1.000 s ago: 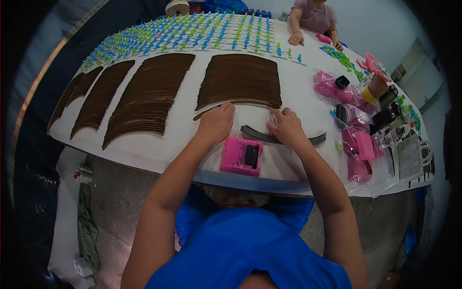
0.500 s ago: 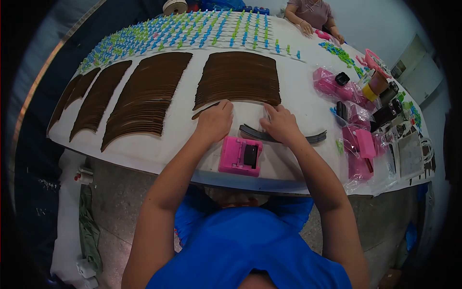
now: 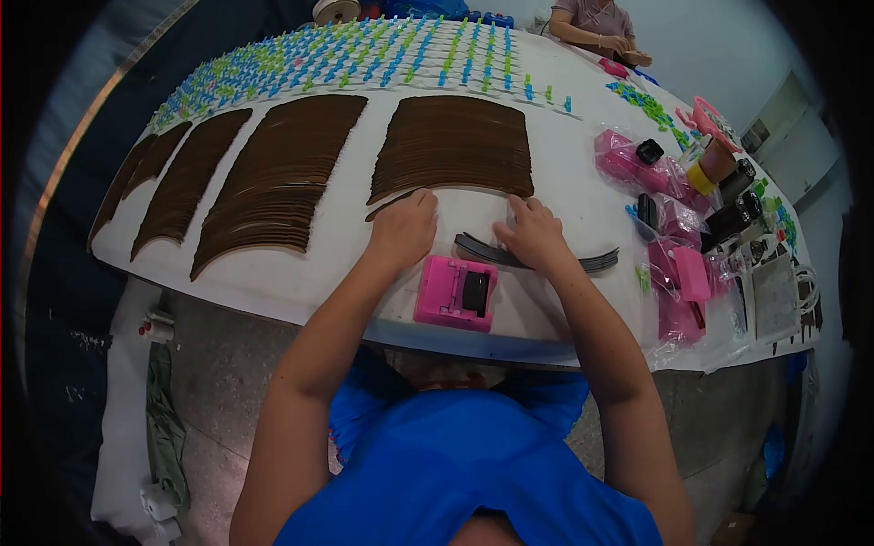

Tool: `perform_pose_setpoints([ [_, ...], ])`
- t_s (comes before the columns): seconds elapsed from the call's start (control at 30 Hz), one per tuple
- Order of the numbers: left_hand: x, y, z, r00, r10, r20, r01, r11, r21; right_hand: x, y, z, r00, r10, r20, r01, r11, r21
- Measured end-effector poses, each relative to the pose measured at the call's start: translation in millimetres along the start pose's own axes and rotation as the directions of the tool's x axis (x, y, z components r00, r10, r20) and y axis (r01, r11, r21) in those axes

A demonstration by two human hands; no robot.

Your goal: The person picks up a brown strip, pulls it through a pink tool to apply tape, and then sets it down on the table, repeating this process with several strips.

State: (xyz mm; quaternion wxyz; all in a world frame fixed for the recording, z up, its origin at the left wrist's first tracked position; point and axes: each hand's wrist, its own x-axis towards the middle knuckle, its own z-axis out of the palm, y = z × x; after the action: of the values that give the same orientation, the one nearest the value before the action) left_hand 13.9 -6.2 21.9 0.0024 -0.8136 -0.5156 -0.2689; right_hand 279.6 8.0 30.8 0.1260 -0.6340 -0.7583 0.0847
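the white table [image 3: 564, 173] in front of me curves along my side. fanned rows of brown curved strips [image 3: 452, 146] lie across its middle, with blue and green clips [image 3: 364, 59] lined up beyond them. nearer me lie a pile of dark grey strips [image 3: 596, 262] and a pink box [image 3: 455, 293]. pink bags [image 3: 678, 273] crowd the right end.

A loose brown curved strip [image 3: 387, 208] lies flat, slanting off the near-left corner of the fanned stack of brown strips [image 3: 452, 146]. At 6 o'clock from that stack, a small overlapping pile of dark grey curved strips [image 3: 478, 248] lies flat, arching from 9 to 3 o'clock.
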Motion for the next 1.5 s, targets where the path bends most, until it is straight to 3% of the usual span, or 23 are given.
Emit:
perform_pose_setpoints([
  [0.27, -45, 7, -23, 0.97, -0.235, -0.062, 0.239, 0.969, 0.068, 0, 1, -1, 1.0, -0.023, -0.003, 0.023, 1.0, 0.013],
  [0.57, -45, 5, -20, 0.969, -0.237, -0.066, 0.241, 0.968, 0.073, 0, 9, -3, 0.998, -0.067, -0.019, 0.067, 0.997, 0.023],
  [0.77, -44, 4, -18, 0.966, -0.253, -0.056, 0.257, 0.964, 0.07, -14, 10, -26, 0.995, -0.084, 0.051, 0.07, 0.97, 0.232],
  [0.83, -44, 5, -20, 0.96, -0.277, -0.034, 0.279, 0.958, 0.07, -24, 14, -27, 0.992, -0.109, -0.066, 0.125, 0.919, 0.374],
  [0.97, -44, 4, -18, 0.959, -0.28, -0.032, 0.282, 0.957, 0.068, -49, 19, -35, 0.971, -0.148, -0.187, 0.208, 0.908, 0.363],
  [1.03, -45, 5, -18, 0.959, -0.28, -0.054, 0.283, 0.957, 0.065, -66, 21, -38, 0.934, -0.144, -0.327, 0.266, 0.891, 0.368],
  [1.17, -47, 3, -17, 0.96, -0.274, -0.056, 0.277, 0.959, 0.057, -104, 24, -34, 0.916, -0.045, -0.398, 0.221, 0.885, 0.409],
  [1.27, -49, 4, -17, 0.965, -0.242, -0.098, 0.245, 0.969, 0.021, -121, 33, -24, 0.905, 0.018, -0.425, 0.124, 0.944, 0.304],
  [1.33, -49, 6, -20, 0.958, -0.263, -0.116, 0.265, 0.964, 0.006, -125, 43, -21, 0.885, -0.129, -0.447, 0.23, 0.957, 0.178],
  [1.5, -52, 4, -21, 0.958, -0.245, -0.15, 0.24, 0.97, -0.046, -124, 43, -20, 0.871, -0.142, -0.469, 0.239, 0.959, 0.152],
])
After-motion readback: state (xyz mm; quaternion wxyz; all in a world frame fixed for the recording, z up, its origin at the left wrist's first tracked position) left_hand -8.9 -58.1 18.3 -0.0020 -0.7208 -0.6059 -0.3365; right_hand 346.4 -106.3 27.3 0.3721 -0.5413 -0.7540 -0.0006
